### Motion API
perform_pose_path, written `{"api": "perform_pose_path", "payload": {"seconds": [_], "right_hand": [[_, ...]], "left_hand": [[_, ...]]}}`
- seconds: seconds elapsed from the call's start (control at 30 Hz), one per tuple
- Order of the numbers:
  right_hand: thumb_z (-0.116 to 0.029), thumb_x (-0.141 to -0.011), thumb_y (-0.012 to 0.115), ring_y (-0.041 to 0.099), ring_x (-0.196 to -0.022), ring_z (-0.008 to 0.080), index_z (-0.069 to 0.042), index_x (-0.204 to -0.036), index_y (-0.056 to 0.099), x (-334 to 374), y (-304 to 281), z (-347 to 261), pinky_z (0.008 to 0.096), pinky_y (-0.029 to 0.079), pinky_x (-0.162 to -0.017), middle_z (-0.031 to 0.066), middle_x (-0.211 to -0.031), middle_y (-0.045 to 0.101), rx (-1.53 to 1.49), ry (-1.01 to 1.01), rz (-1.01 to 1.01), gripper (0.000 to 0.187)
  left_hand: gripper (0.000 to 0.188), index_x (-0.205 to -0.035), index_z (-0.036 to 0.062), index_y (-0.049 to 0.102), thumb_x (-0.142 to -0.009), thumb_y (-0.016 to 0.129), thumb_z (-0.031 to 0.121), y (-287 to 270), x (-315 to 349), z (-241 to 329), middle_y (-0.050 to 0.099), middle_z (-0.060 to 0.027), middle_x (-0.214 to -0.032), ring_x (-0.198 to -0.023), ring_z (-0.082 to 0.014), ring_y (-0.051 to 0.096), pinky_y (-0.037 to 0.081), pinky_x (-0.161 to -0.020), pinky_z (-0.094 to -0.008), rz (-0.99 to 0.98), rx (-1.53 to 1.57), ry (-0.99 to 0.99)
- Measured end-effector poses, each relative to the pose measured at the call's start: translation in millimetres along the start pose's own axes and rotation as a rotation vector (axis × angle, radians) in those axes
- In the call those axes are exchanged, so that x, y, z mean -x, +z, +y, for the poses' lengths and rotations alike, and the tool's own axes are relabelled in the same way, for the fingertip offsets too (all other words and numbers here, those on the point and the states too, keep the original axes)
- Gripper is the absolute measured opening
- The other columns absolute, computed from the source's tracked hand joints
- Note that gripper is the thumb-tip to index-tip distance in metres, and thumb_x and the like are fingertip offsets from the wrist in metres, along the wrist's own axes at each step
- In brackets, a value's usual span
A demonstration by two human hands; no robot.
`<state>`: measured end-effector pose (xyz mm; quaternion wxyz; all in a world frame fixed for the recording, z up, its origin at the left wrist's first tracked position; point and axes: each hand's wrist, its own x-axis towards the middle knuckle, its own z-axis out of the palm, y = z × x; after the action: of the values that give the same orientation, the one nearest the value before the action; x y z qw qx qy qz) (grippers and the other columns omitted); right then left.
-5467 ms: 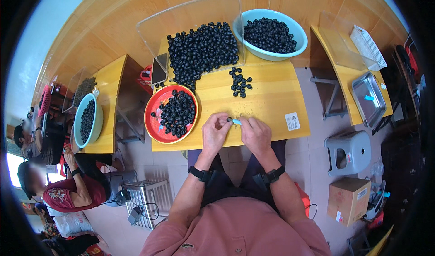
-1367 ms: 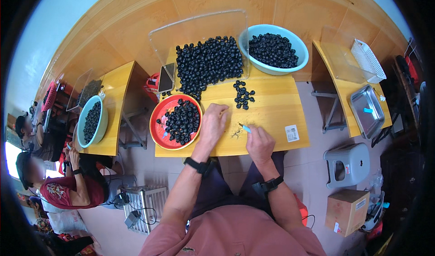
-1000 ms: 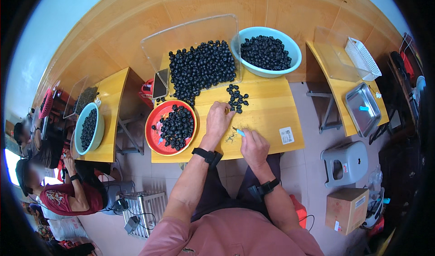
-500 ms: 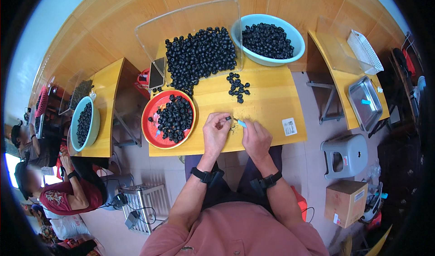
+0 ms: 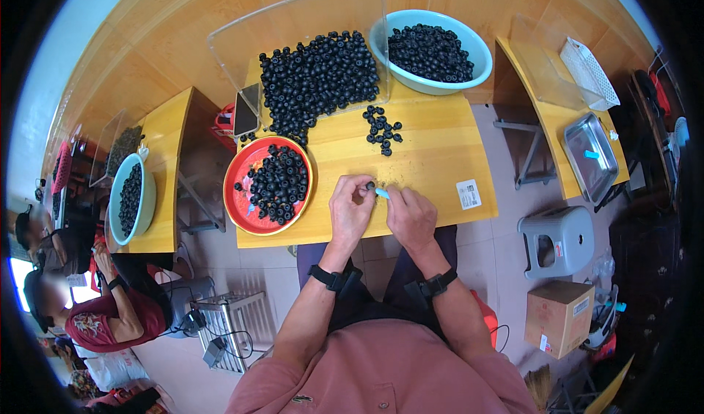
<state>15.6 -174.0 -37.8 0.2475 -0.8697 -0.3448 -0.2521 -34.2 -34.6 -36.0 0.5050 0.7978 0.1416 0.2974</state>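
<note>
Left hand (image 5: pixel 349 212): fingers pinched on one small dark round piece (image 5: pixel 370 186). Right hand (image 5: pixel 411 220): fingers clamped around a slim light-blue tool (image 5: pixel 382 193), its far end at the piece. Beneath the fingers: yellow worktop (image 5: pixel 433 146). Just beyond them: loose cluster of black pieces (image 5: pixel 383 129). Left of them: red dish (image 5: pixel 238 176), part-filled. Farther beyond: large black heap (image 5: pixel 319 77); right of it, pale-blue basin (image 5: pixel 438 88), loaded. Right of the fingers: white label (image 5: pixel 468 194).

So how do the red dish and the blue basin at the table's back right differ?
The red dish has a yellow rim; the blue basin is plain pale blue. The red dish shows some bare bottom; the blue basin's is covered. Both hold round black pieces.
</note>
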Motion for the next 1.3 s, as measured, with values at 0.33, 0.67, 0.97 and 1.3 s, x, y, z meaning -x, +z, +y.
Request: {"api": "perform_pose_path", "payload": {"seconds": [0.33, 0.67, 0.97, 1.3], "right_hand": [[-0.012, -0.087, 0.069, 0.064, -0.068, 0.0228, -0.008, -0.098, 0.068, -1, 0, 0, 0.0378, 0.052, -0.058, 0.0055, -0.074, 0.053, 0.000, 0.010, -0.017, 0.011], [-0.014, -0.089, 0.068, 0.063, -0.065, 0.0239, -0.009, -0.096, 0.067, -1, 3, 1, 0.0390, 0.051, -0.056, 0.0061, -0.073, 0.054, -0.022, 0.021, -0.020, 0.009], [-0.012, -0.088, 0.067, 0.066, -0.067, 0.0250, -0.008, -0.098, 0.069, -2, 5, 1, 0.0388, 0.054, -0.058, 0.0068, -0.075, 0.058, 0.051, 0.102, -0.028, 0.011], [-0.012, -0.088, 0.068, 0.067, -0.070, 0.0257, -0.008, -0.099, 0.069, -1, 2, 0, 0.0387, 0.054, -0.061, 0.0072, -0.076, 0.059, 0.030, 0.104, -0.039, 0.011]], "left_hand": [[0.031, -0.109, 0.0025, 0.072, -0.080, 0.077, -0.009, -1, 1, 1, 0.063, -0.0075, -0.092, -0.079, -0.0173, 0.064, 0.055, -0.074, -0.0303, -0.033, -0.007, -0.016], [0.029, -0.112, -0.0004, 0.065, -0.086, 0.077, -0.008, 1, 4, -6, 0.065, -0.0028, -0.097, -0.085, -0.0092, 0.063, 0.054, -0.079, -0.0247, -0.058, 0.099, -0.163], [0.028, -0.113, -0.0010, 0.063, -0.088, 0.075, -0.008, 2, 6, -13, 0.065, -0.0038, -0.097, -0.089, -0.0110, 0.068, 0.057, -0.080, -0.0243, 0.012, 0.267, -0.231], [0.018, -0.102, 0.0000, 0.075, -0.084, 0.079, -0.003, -12, 4, 4, 0.064, -0.0082, -0.092, -0.081, -0.0166, 0.063, 0.053, -0.073, -0.0281, 0.051, -0.003, -0.079]]}}
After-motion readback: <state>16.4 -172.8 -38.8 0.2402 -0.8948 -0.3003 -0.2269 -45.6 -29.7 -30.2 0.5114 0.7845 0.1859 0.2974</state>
